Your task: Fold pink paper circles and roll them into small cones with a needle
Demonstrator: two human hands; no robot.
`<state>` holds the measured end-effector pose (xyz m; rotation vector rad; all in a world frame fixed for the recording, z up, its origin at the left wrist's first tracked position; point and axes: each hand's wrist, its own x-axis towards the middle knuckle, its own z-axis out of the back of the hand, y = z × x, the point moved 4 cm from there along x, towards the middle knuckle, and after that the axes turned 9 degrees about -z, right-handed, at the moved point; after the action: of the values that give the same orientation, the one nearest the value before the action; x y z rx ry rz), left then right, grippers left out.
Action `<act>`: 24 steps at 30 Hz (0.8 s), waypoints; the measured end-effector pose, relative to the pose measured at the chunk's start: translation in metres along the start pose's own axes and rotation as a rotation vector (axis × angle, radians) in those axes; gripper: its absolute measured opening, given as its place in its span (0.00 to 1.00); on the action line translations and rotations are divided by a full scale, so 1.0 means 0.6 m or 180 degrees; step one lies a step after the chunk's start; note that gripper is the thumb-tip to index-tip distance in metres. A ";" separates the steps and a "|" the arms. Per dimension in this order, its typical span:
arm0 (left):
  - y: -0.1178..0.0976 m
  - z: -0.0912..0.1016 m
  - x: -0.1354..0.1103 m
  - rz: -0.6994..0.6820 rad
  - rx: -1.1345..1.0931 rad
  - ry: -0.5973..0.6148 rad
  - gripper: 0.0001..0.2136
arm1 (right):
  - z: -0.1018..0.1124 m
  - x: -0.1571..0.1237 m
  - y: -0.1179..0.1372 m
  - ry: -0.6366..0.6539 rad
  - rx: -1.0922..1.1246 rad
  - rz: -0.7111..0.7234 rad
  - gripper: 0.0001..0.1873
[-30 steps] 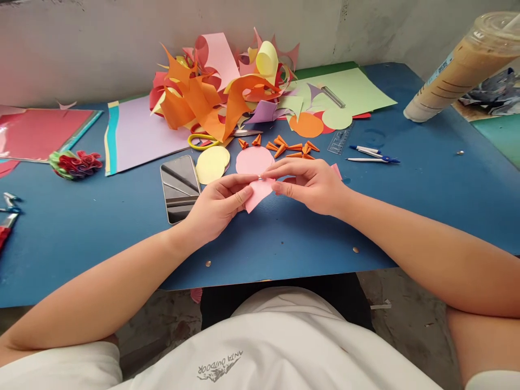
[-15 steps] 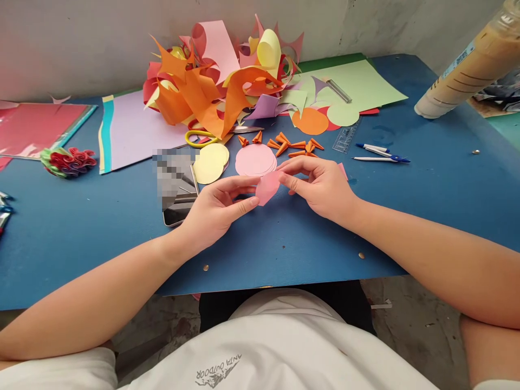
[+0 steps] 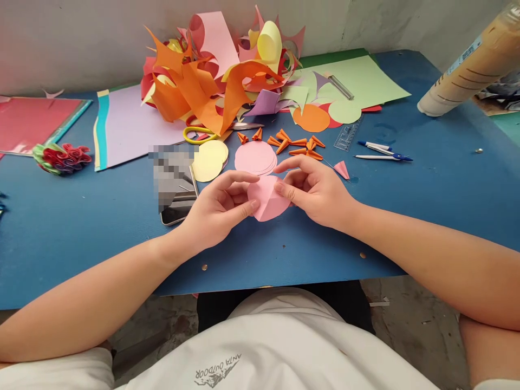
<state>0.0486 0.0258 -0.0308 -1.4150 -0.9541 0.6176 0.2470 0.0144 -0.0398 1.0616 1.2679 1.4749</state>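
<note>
A pink paper circle [image 3: 267, 205], with a crease across it, is held up between my two hands over the blue table. My left hand [image 3: 225, 203] pinches its left edge between thumb and fingers. At the other edge, my right hand [image 3: 311, 187] grips it with the thumb on the near face. Just beyond lies a stack of pink paper circles [image 3: 254, 157], beside pale yellow paper circles [image 3: 208, 162]. A folded pink paper cone [image 3: 342, 170] rests right of my right hand. Several orange paper cones [image 3: 284, 143] lie behind the hands.
A heap of paper scraps [image 3: 211, 81] stands at the back, with yellow-handled scissors [image 3: 199, 134] before it. A phone [image 3: 174, 206] lies left, near a ruffled paper flower [image 3: 63, 158]. Pens [image 3: 382, 153], a clear ruler [image 3: 346, 135] and a tilted drink bottle [image 3: 467, 65] are right.
The pink paper was folded over and now shows as an opened, creased circle between my hands. The pink cone at the right has come into fuller view.
</note>
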 end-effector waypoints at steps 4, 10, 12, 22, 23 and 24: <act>0.003 0.005 0.003 0.0115 -0.0227 -0.0106 0.14 | 0.002 -0.004 0.009 -0.0006 -0.0498 0.0424 0.16; 0.007 0.007 0.001 0.0413 -0.0691 -0.0238 0.18 | -0.002 -0.014 0.018 -0.0168 -0.1385 0.1125 0.25; 0.005 0.005 0.000 0.0512 -0.0784 -0.0164 0.19 | -0.004 -0.018 0.021 -0.0225 -0.1598 0.1357 0.24; -0.009 -0.006 -0.004 0.0500 -0.0733 -0.0018 0.11 | -0.010 -0.023 0.025 0.0115 -0.1204 0.1256 0.29; -0.008 -0.005 -0.004 0.0510 -0.0726 -0.0022 0.10 | -0.010 -0.023 0.025 0.0122 -0.1209 0.1311 0.27; -0.007 -0.004 -0.004 0.0529 -0.0719 -0.0018 0.09 | -0.010 -0.024 0.026 0.0117 -0.1234 0.1393 0.25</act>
<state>0.0489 0.0223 -0.0271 -1.7070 -0.9391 0.6519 0.2430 -0.0022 -0.0258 1.0887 0.7486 1.9795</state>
